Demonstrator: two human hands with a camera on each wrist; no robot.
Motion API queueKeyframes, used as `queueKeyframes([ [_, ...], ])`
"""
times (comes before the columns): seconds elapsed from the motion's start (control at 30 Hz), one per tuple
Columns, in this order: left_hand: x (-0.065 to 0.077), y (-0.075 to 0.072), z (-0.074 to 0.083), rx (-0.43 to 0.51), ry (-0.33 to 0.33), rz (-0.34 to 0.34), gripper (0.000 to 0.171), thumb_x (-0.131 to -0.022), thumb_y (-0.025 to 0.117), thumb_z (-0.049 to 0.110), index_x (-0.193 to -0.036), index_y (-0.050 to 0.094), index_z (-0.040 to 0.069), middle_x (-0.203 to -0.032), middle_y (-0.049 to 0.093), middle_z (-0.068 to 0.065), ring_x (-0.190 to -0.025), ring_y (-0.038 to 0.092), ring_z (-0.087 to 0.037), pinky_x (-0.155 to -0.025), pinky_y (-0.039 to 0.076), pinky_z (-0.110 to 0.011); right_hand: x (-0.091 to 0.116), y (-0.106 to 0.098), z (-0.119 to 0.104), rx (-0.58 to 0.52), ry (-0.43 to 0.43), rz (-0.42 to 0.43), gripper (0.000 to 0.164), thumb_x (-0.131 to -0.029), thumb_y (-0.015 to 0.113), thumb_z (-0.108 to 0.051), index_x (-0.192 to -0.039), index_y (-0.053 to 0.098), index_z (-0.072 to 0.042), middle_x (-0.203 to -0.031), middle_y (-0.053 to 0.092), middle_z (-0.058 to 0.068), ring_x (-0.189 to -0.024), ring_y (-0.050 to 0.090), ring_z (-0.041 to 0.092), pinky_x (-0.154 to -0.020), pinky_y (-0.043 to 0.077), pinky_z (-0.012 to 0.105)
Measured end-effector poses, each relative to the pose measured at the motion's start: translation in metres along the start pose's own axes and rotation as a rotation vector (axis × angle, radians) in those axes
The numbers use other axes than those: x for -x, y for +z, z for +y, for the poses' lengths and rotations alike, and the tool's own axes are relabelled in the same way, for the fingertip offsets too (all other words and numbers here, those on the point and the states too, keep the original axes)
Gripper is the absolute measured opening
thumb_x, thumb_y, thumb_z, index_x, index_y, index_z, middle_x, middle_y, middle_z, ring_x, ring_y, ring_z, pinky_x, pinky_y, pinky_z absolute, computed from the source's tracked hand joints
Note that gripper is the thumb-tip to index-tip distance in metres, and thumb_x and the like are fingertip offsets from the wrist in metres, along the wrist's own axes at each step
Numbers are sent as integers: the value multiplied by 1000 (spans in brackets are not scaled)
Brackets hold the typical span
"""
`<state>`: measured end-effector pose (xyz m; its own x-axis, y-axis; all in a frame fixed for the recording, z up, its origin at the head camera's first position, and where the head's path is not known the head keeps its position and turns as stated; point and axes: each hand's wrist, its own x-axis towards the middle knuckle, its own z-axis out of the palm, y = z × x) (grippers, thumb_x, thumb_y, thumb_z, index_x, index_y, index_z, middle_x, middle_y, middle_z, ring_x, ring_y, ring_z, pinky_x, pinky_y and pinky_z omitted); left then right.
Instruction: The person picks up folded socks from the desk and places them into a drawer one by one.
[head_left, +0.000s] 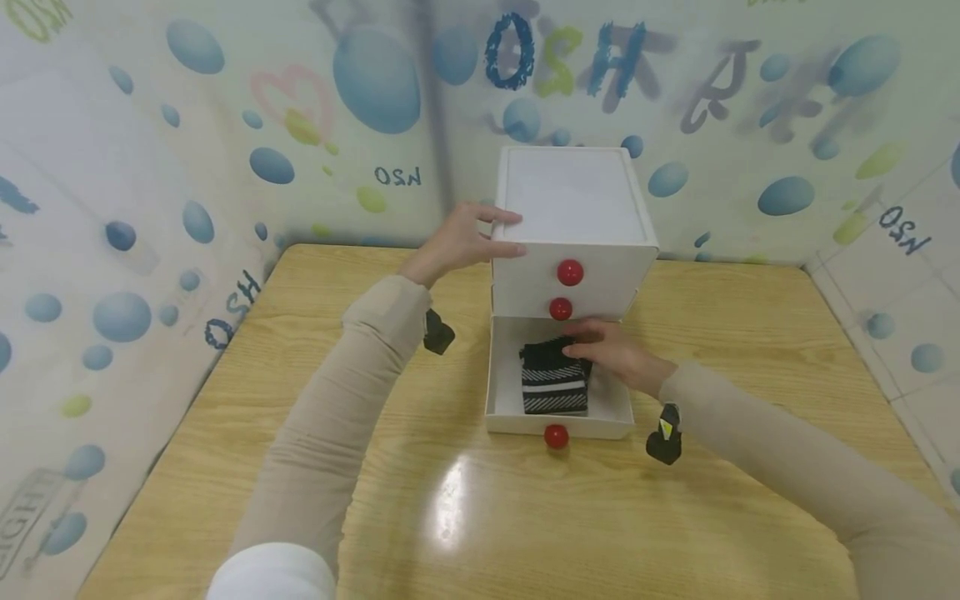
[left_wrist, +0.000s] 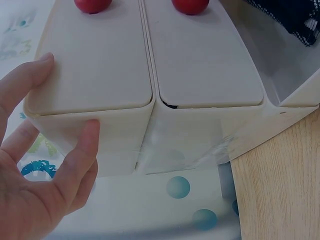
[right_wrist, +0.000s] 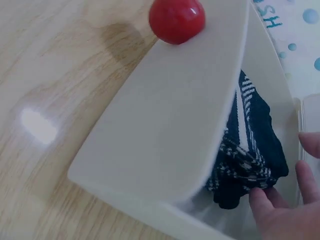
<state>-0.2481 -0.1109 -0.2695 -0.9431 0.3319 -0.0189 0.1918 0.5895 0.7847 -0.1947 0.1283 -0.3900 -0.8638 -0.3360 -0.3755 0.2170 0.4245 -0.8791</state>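
Observation:
A white drawer cabinet (head_left: 573, 196) with red knobs stands against the back wall, its bottom drawer (head_left: 501, 392) pulled out. Folded black socks (head_left: 555, 375) with white stripes and patterning lie in that drawer. My left hand (head_left: 461, 242) rests on the cabinet's upper left corner; in the left wrist view its thumb (left_wrist: 37, 72) is at the front and other fingers touch the side. Inside the bottom drawer is my right hand (head_left: 618, 354), fingers extended and spread, touching the socks' right rear part. In the right wrist view, the drawer front hides part of the socks (right_wrist: 245, 130).
The cabinet stands on a wooden table (head_left: 420, 500) with a glare spot in front. Two upper drawers with red knobs (head_left: 570, 272) are closed above the pulled-out one. Patterned walls (head_left: 300, 125) bound the table at the back and sides.

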Motion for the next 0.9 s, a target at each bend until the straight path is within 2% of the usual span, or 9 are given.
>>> queueKeyframes([
  [0.23,0,0,-1,20,3,-9,53,-72,73,32,-120,56,17,-121,48,-2,-94,52,-16,-74,47,-27,12,-4,1,36,-75,17,45,-83,59,-10,-122,44,6,-124,46,22,-115,42,32,-95,35,41],
  [0.5,0,0,-3,31,10,-4,52,-71,74,31,-119,57,16,-120,48,-3,-92,53,-16,-74,47,-26,33,-6,-3,-9,-83,-3,44,-85,60,-16,-122,45,3,-122,47,20,-107,46,27,-92,39,38],
  [0.67,0,-1,-2,38,5,-7,52,-72,74,30,-119,57,17,-122,46,-3,-92,53,-16,-74,47,-26,48,-5,-2,-40,-116,-4,45,-85,59,-19,-121,44,4,-120,47,21,-104,48,29,-88,42,37],
  [0.77,0,-1,-1,35,1,-8,52,-72,74,30,-119,57,17,-121,46,-3,-92,53,-16,-74,47,-27,55,-5,1,-64,-164,13,43,-86,58,-16,-119,44,7,-118,47,24,-101,51,29,-85,45,34],
  [0.9,0,0,-1,27,2,-9,52,-71,74,31,-119,57,18,-121,46,-3,-92,53,-16,-74,47,-27,66,-2,7,-66,-267,46,37,-86,58,-11,-113,48,11,-112,49,29,-91,57,22,-77,49,28],
])
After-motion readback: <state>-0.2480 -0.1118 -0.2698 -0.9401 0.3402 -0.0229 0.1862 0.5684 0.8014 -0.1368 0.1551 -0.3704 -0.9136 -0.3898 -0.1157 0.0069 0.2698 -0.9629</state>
